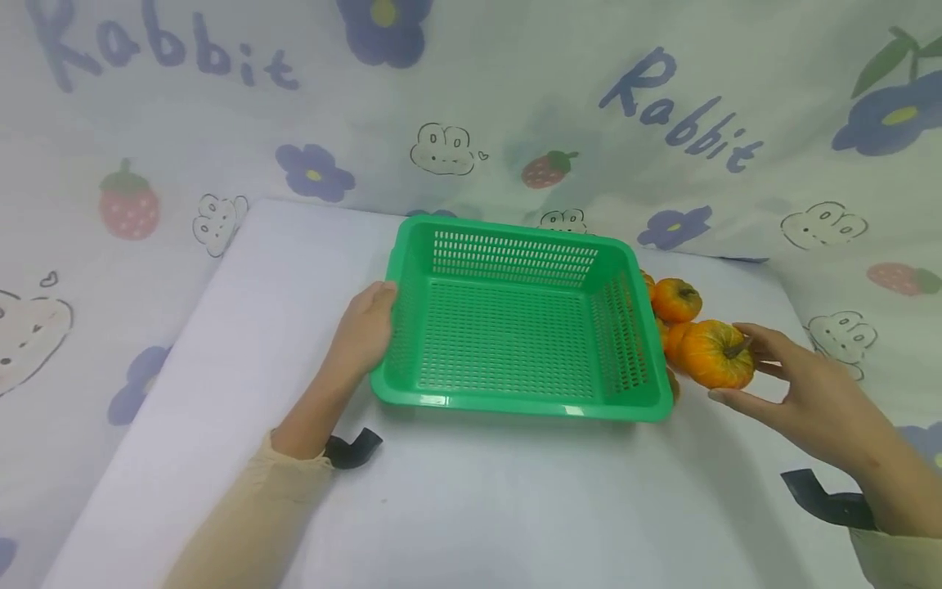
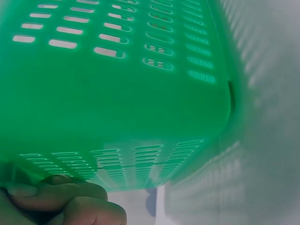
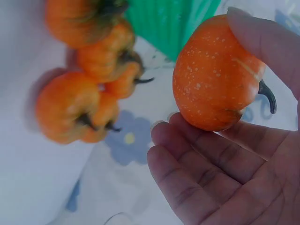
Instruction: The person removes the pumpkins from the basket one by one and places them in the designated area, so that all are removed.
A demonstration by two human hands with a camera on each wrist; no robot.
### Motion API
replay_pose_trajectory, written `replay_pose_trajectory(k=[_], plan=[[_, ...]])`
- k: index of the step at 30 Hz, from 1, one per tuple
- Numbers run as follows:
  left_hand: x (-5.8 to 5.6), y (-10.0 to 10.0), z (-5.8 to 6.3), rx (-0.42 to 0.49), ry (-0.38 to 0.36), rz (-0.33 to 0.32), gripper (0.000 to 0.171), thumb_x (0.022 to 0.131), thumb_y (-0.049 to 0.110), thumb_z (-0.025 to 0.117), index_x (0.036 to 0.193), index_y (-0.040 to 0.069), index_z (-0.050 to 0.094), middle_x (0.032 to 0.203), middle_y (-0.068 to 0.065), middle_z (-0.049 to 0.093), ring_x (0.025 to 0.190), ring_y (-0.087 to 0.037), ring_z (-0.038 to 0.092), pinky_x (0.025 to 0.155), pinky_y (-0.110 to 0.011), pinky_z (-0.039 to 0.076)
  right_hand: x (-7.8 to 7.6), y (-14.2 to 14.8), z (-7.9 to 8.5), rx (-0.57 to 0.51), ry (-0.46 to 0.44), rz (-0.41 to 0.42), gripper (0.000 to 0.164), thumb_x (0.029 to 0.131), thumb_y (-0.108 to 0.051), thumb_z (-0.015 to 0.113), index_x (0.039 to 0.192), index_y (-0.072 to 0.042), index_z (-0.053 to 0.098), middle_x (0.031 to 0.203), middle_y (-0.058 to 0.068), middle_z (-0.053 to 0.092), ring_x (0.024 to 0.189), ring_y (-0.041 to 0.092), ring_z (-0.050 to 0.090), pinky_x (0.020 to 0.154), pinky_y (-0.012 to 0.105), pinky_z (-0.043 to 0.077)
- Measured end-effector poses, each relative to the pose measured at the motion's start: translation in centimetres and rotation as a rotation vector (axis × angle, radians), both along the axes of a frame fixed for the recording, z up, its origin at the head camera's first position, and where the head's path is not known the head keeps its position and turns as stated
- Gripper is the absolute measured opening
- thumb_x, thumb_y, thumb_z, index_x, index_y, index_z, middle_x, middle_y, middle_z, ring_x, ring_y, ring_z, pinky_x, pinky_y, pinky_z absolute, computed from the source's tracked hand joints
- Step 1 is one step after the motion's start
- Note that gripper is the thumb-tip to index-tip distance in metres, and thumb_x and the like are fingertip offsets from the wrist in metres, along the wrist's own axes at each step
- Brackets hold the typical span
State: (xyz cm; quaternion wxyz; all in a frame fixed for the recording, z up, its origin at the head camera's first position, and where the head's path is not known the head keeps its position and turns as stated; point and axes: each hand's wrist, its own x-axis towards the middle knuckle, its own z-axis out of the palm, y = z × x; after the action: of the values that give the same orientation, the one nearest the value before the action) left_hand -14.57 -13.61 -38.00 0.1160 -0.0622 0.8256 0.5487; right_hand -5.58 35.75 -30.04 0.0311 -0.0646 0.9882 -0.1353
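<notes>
A green slotted plastic basket [image 1: 508, 339] stands on the white table, and I see nothing inside it. My left hand [image 1: 371, 327] grips its left rim; in the left wrist view, curled fingers [image 2: 84, 206] show beside the slotted wall. Right of the basket, my right hand [image 1: 817, 401] pinches a small orange pumpkin [image 1: 717, 354] between thumb and fingers, its stem turned toward the palm. Several more small pumpkins [image 1: 675, 300] cluster against the basket's right side, partly hidden by it. In the right wrist view the held pumpkin [image 3: 215, 75] is raised apart from the cluster [image 3: 68, 108].
White table surface [image 1: 471, 499] spreads in front of the basket. Behind it and at both sides hangs a pale cloth [image 1: 500, 90] printed with rabbits, flowers, strawberries and lettering. A black strap [image 1: 353, 450] circles each wrist.
</notes>
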Motion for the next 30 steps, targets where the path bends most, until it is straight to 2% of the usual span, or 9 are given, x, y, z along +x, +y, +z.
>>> replay_pose_trajectory(k=[7, 12, 17, 30], plan=[[0.1, 0.0, -0.1, 0.007, 0.029, 0.004, 0.056, 0.113, 0.049, 0.022, 0.121, 0.003, 0.054, 0.095, -0.015, 0.051, 0.085, -0.029, 0.052, 0.076, -0.04, 0.047, 0.7, 2.5, -2.5, -0.026, -0.067, -0.037, 0.092, 0.09, -0.04, 0.084, 0.155, 0.003, 0.034, 0.137, 0.042, 0.052, 0.116, 0.067, 0.054, 0.079, 0.07, 0.055], [0.2, 0.1, -0.1, 0.012, 0.036, 0.0, 0.057, 0.113, 0.05, 0.022, 0.121, 0.003, 0.054, 0.096, -0.015, 0.052, 0.085, -0.029, 0.053, 0.077, -0.04, 0.047, 0.9, 4.2, -4.4, -0.039, -0.146, -0.07, 0.093, 0.094, -0.041, 0.08, 0.157, 0.004, 0.029, 0.139, 0.044, 0.048, 0.12, 0.067, 0.05, 0.082, 0.072, 0.053], [0.3, 0.2, -0.1, -0.004, 0.036, -0.003, 0.06, 0.113, 0.051, 0.02, 0.124, 0.003, 0.054, 0.096, -0.014, 0.053, 0.085, -0.027, 0.053, 0.076, -0.039, 0.048, 1.1, 5.0, -6.0, -0.05, -0.189, -0.084, 0.092, 0.095, -0.042, 0.078, 0.157, 0.004, 0.028, 0.142, 0.044, 0.045, 0.122, 0.066, 0.049, 0.086, 0.072, 0.051], [0.1, 0.2, -0.6, 0.024, 0.056, 0.001, 0.055, 0.113, 0.047, 0.022, 0.119, 0.003, 0.054, 0.096, -0.015, 0.054, 0.084, -0.029, 0.055, 0.075, -0.041, 0.05, 0.8, 5.0, -8.2, -0.071, -0.27, -0.135, 0.098, 0.095, -0.047, 0.077, 0.157, 0.007, 0.024, 0.146, 0.046, 0.039, 0.126, 0.065, 0.047, 0.09, 0.072, 0.05]])
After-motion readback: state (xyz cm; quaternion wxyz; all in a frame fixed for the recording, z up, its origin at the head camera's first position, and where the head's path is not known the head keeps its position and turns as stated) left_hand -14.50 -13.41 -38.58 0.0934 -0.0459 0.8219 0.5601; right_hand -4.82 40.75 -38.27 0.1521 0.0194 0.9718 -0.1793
